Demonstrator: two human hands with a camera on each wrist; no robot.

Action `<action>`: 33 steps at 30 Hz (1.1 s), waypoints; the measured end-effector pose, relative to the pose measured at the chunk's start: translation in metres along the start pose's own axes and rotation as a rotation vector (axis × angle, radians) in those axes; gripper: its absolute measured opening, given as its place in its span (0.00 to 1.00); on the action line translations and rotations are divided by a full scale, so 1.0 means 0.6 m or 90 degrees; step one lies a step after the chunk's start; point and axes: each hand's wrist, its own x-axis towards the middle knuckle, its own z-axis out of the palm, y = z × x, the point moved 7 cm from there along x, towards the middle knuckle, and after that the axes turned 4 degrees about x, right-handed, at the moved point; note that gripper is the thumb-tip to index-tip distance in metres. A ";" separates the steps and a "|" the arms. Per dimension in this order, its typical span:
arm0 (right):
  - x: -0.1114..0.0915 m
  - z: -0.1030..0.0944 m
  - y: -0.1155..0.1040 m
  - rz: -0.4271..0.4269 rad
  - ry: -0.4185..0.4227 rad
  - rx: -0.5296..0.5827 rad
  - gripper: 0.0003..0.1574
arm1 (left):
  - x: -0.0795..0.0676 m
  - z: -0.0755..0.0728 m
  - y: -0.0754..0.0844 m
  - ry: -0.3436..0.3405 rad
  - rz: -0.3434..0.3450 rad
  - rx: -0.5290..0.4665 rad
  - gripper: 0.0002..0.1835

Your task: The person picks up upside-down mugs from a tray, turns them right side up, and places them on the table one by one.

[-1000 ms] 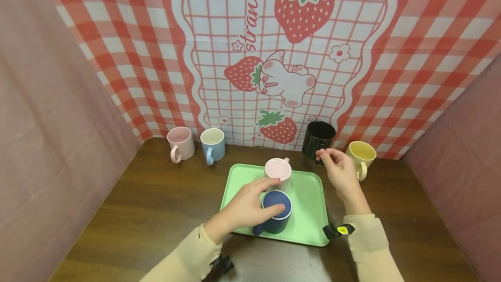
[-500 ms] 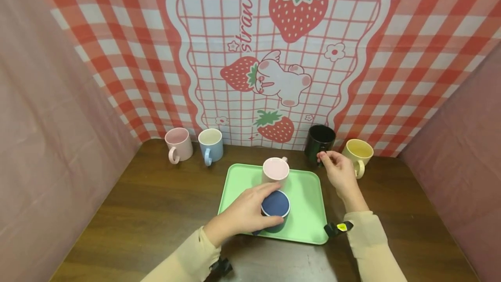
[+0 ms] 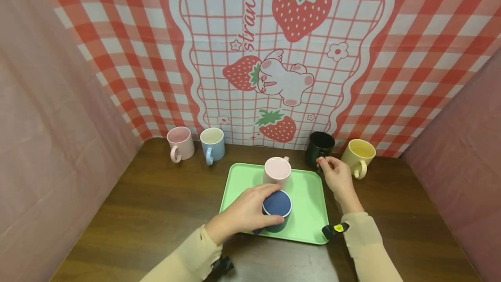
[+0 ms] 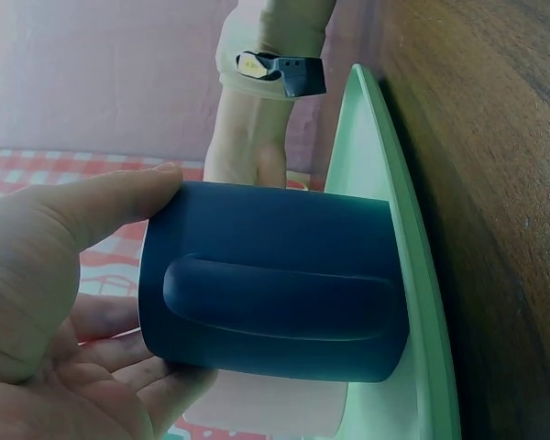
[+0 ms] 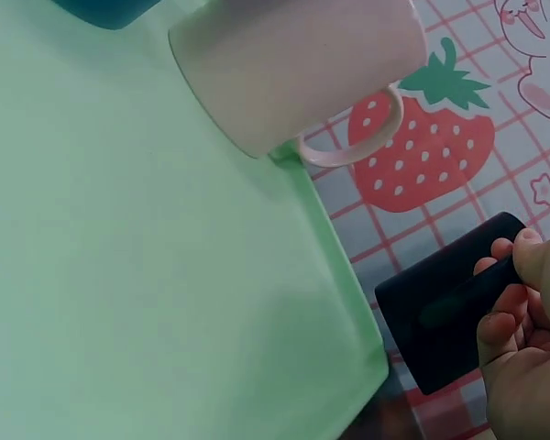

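My left hand grips a navy mug near its rim, thumb on the near side and fingers on the far side. The mug is upright on the green tray, and its handle faces the left wrist camera. With my right hand I pinch the handle of a black mug, held behind the tray's back right corner. Whether the black mug's base touches the table is hard to tell. A pale pink mug stands on the tray behind the navy one, its handle pointing back.
A yellow mug stands just right of the black mug. At the back left are another pink mug and a light blue mug. A strawberry-printed cloth hangs behind the wooden table.
The black mug has come down and nearer with my right hand. My left hand, earlier spread over the navy mug, has closed around its rim area.
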 end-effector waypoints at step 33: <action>-0.005 0.008 0.030 0.074 -0.028 -0.009 0.28 | 0.002 -0.002 -0.007 -0.024 0.008 -0.004 0.41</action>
